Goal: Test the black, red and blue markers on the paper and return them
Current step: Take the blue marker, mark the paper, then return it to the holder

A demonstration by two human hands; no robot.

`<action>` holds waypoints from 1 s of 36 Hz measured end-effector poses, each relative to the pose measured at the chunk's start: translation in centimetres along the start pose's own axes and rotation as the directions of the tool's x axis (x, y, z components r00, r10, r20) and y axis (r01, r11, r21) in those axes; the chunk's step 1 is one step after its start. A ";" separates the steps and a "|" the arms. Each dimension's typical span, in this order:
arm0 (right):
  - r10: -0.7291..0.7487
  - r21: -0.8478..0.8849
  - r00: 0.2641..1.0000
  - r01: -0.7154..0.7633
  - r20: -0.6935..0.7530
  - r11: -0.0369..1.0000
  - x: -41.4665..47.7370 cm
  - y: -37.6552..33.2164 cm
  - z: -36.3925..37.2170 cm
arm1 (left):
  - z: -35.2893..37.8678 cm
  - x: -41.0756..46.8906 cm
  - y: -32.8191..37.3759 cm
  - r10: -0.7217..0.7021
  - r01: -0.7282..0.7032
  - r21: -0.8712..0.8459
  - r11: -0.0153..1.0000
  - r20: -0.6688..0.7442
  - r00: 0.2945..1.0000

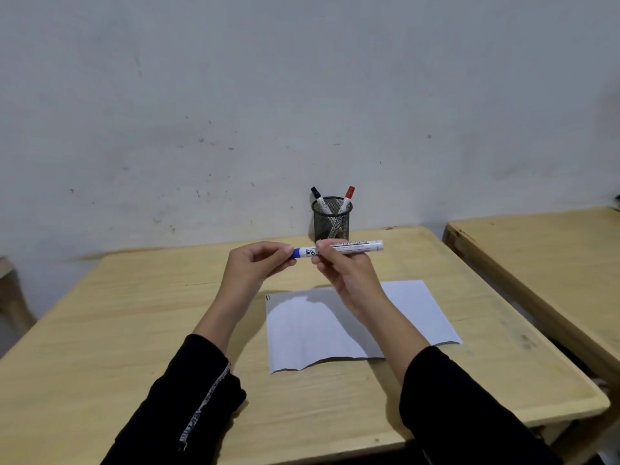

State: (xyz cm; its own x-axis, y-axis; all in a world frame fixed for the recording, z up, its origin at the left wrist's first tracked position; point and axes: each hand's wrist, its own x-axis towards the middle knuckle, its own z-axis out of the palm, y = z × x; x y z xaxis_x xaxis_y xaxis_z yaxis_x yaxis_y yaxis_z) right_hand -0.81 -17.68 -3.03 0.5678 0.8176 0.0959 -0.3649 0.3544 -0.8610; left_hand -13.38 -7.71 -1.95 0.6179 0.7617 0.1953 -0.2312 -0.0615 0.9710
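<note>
Holding the blue marker [339, 249] level above the paper [412, 310], the right hand [345, 270] wraps its body while the left hand [258, 263] pinches the blue cap, which likely needs a straight pull next; black and red wait in the cup [331, 219] at the table's far edge.

Both arms are covered by long black sleeves of a soft, matte cloth. The left black sleeve [188, 397] ends a little below the elbow side of the forearm, so the forearm, the wrist and the left hand [258, 263] are bare. Along this sleeve runs a narrow pale strip of trim [204, 404] with small dark markings; they are too small to read. The right black sleeve [469, 407] is plain, with no strip that can be seen, and it also leaves the forearm and the right hand [345, 273] bare. No ring, watch or bracelet shows on the fingers [285, 251] or wrists.
</note>
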 end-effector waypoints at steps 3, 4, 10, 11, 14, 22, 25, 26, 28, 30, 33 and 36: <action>0.036 0.046 0.998 -0.033 -0.055 0.998 0.4 0.2 0.1 | -0.4 0.0 -0.2 0.025 -0.027 0.074 0.997 0.023 0.999; 0.038 0.056 0.997 -0.034 -0.062 0.998 0.5 0.2 0.2 | -0.3 0.0 -0.3 0.041 -0.042 0.083 0.996 0.016 0.999; 0.027 0.108 0.999 -0.023 -0.035 0.994 0.8 0.4 0.6 | 0.2 0.4 -1.2 0.051 -0.044 0.108 0.993 -0.064 0.997; 0.024 0.107 0.999 -0.020 -0.038 0.994 0.8 0.3 0.4 | 0.1 0.5 -1.4 0.032 -0.024 0.119 0.993 -0.066 0.997; -0.003 0.108 0.997 0.011 -0.079 0.994 0.9 -0.1 -0.9 | -0.7 0.9 -2.2 -0.041 0.059 0.214 0.975 -0.085 0.996; 0.014 -0.014 0.990 -0.017 -0.142 1.000 2.4 0.8 -2.2 | -5.9 2.4 -4.8 -0.041 0.192 0.674 0.713 -0.233 0.972; 0.021 -0.039 0.987 -0.027 -0.158 0.999 2.4 0.8 -2.2 | -5.9 2.8 -4.9 -0.076 0.211 0.764 0.610 -0.209 0.975; 0.025 -0.046 0.986 -0.033 -0.162 0.998 2.4 0.9 -2.2 | -5.8 2.9 -5.0 -0.097 0.223 0.786 0.577 -0.205 0.974; 0.031 -0.051 0.986 -0.039 -0.161 0.998 2.3 1.0 -2.1 | -5.7 3.0 -5.1 -0.121 0.226 0.819 0.528 -0.191 0.974; 0.029 -0.067 0.988 -0.039 -0.153 0.997 2.3 1.1 -2.0 | -5.6 3.1 -5.2 -0.130 0.226 0.829 0.512 -0.186 0.974; 0.032 -0.094 0.991 -0.044 -0.130 0.995 2.2 1.0 -1.8 | -5.5 3.2 -5.3 -0.131 0.223 0.832 0.507 -0.182 0.975; 0.038 -0.101 0.994 -0.049 -0.103 0.994 2.3 1.0 -1.7 | -5.3 2.8 -5.2 -0.090 0.214 0.842 0.496 -0.195 0.977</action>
State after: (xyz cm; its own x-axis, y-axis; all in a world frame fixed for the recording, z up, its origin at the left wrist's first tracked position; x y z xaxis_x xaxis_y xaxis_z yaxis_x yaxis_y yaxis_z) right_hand 1.35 -16.25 -4.56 0.6262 0.7796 0.0110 -0.3158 0.2666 -0.9106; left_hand -14.42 -1.79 -7.16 0.4779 0.8751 0.0762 0.6500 -0.4106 0.6395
